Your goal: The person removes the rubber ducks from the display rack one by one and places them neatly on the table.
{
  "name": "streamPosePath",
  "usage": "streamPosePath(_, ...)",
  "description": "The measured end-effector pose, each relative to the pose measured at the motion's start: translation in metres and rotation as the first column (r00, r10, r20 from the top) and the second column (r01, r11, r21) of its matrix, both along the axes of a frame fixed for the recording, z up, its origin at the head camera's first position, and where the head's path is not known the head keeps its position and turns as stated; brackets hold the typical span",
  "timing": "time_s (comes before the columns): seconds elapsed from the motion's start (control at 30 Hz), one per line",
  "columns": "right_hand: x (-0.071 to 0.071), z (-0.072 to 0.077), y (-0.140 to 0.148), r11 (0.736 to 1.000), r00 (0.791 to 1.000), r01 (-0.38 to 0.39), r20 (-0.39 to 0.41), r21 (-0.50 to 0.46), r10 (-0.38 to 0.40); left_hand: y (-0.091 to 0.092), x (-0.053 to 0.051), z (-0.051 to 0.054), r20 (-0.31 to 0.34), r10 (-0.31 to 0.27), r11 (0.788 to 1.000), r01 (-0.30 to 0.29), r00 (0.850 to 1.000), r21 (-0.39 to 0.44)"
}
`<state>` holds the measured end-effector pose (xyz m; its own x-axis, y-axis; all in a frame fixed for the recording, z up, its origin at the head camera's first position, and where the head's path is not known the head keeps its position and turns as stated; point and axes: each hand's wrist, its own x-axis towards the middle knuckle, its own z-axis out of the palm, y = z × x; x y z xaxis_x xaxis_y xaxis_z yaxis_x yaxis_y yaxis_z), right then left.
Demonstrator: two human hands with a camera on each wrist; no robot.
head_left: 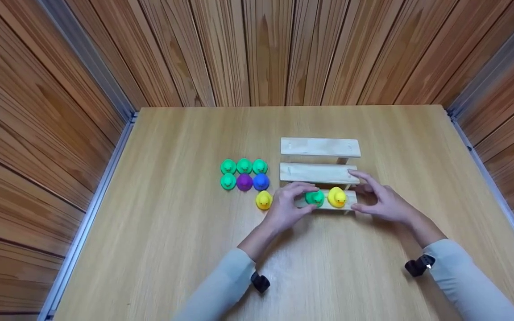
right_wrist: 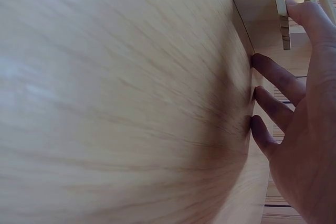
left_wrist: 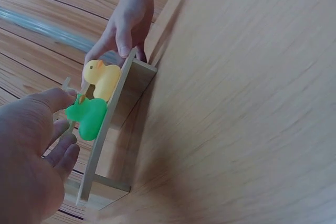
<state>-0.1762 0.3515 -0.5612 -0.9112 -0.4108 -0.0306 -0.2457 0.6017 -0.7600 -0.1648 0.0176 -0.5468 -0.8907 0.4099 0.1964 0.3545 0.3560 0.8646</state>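
Observation:
A green rubber duck (head_left: 314,198) sits toward the left of the lowest board (head_left: 324,206) of a stepped wooden stand. My left hand (head_left: 287,206) pinches this duck between thumb and fingers, as the left wrist view also shows. Beside it on the same board stands a yellow rubber duck (head_left: 337,197), touched by neither hand. At the board's right end, the thumb of my right hand (head_left: 385,203) touches the edge. Its index finger reaches the right end of the middle board (head_left: 317,173). In the right wrist view the other fingers (right_wrist: 275,77) are spread, tips at the table.
Left of the stand, two rows of ducks hold several green ones (head_left: 244,166), a purple duck (head_left: 244,182) and a blue duck (head_left: 261,181). Another yellow duck (head_left: 264,200) stands just below them, close to my left hand. The top board (head_left: 320,147) rises behind.

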Motion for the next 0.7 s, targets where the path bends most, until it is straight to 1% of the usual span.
streamPosePath(0.17, 0.002, 0.003, -0.001, 0.999, 1.000, 0.019, -0.015, 0.030, -0.019, 0.006, -0.003, -0.002, -0.007, -0.003, 1.000, 0.003, 1.000, -0.020)
streamPosePath(0.33, 0.001, 0.003, -0.001, 0.999, 1.000, 0.017, -0.016, 0.033, -0.016, 0.007, -0.005, -0.007, 0.001, -0.001, 1.000, 0.001, 1.000, -0.009)
streamPosePath(0.47, 0.001, 0.003, -0.001, 0.999, 1.000, 0.028, -0.006, 0.046, -0.028, 0.008, -0.006, -0.009, 0.003, 0.004, 1.000, -0.004, 1.000, -0.004)
streamPosePath(0.7, 0.000, 0.001, -0.001, 1.000, 1.000, 0.009, 0.020, 0.005, -0.009, 0.010, -0.005, -0.013, 0.002, 0.016, 1.000, -0.016, 1.000, -0.007)
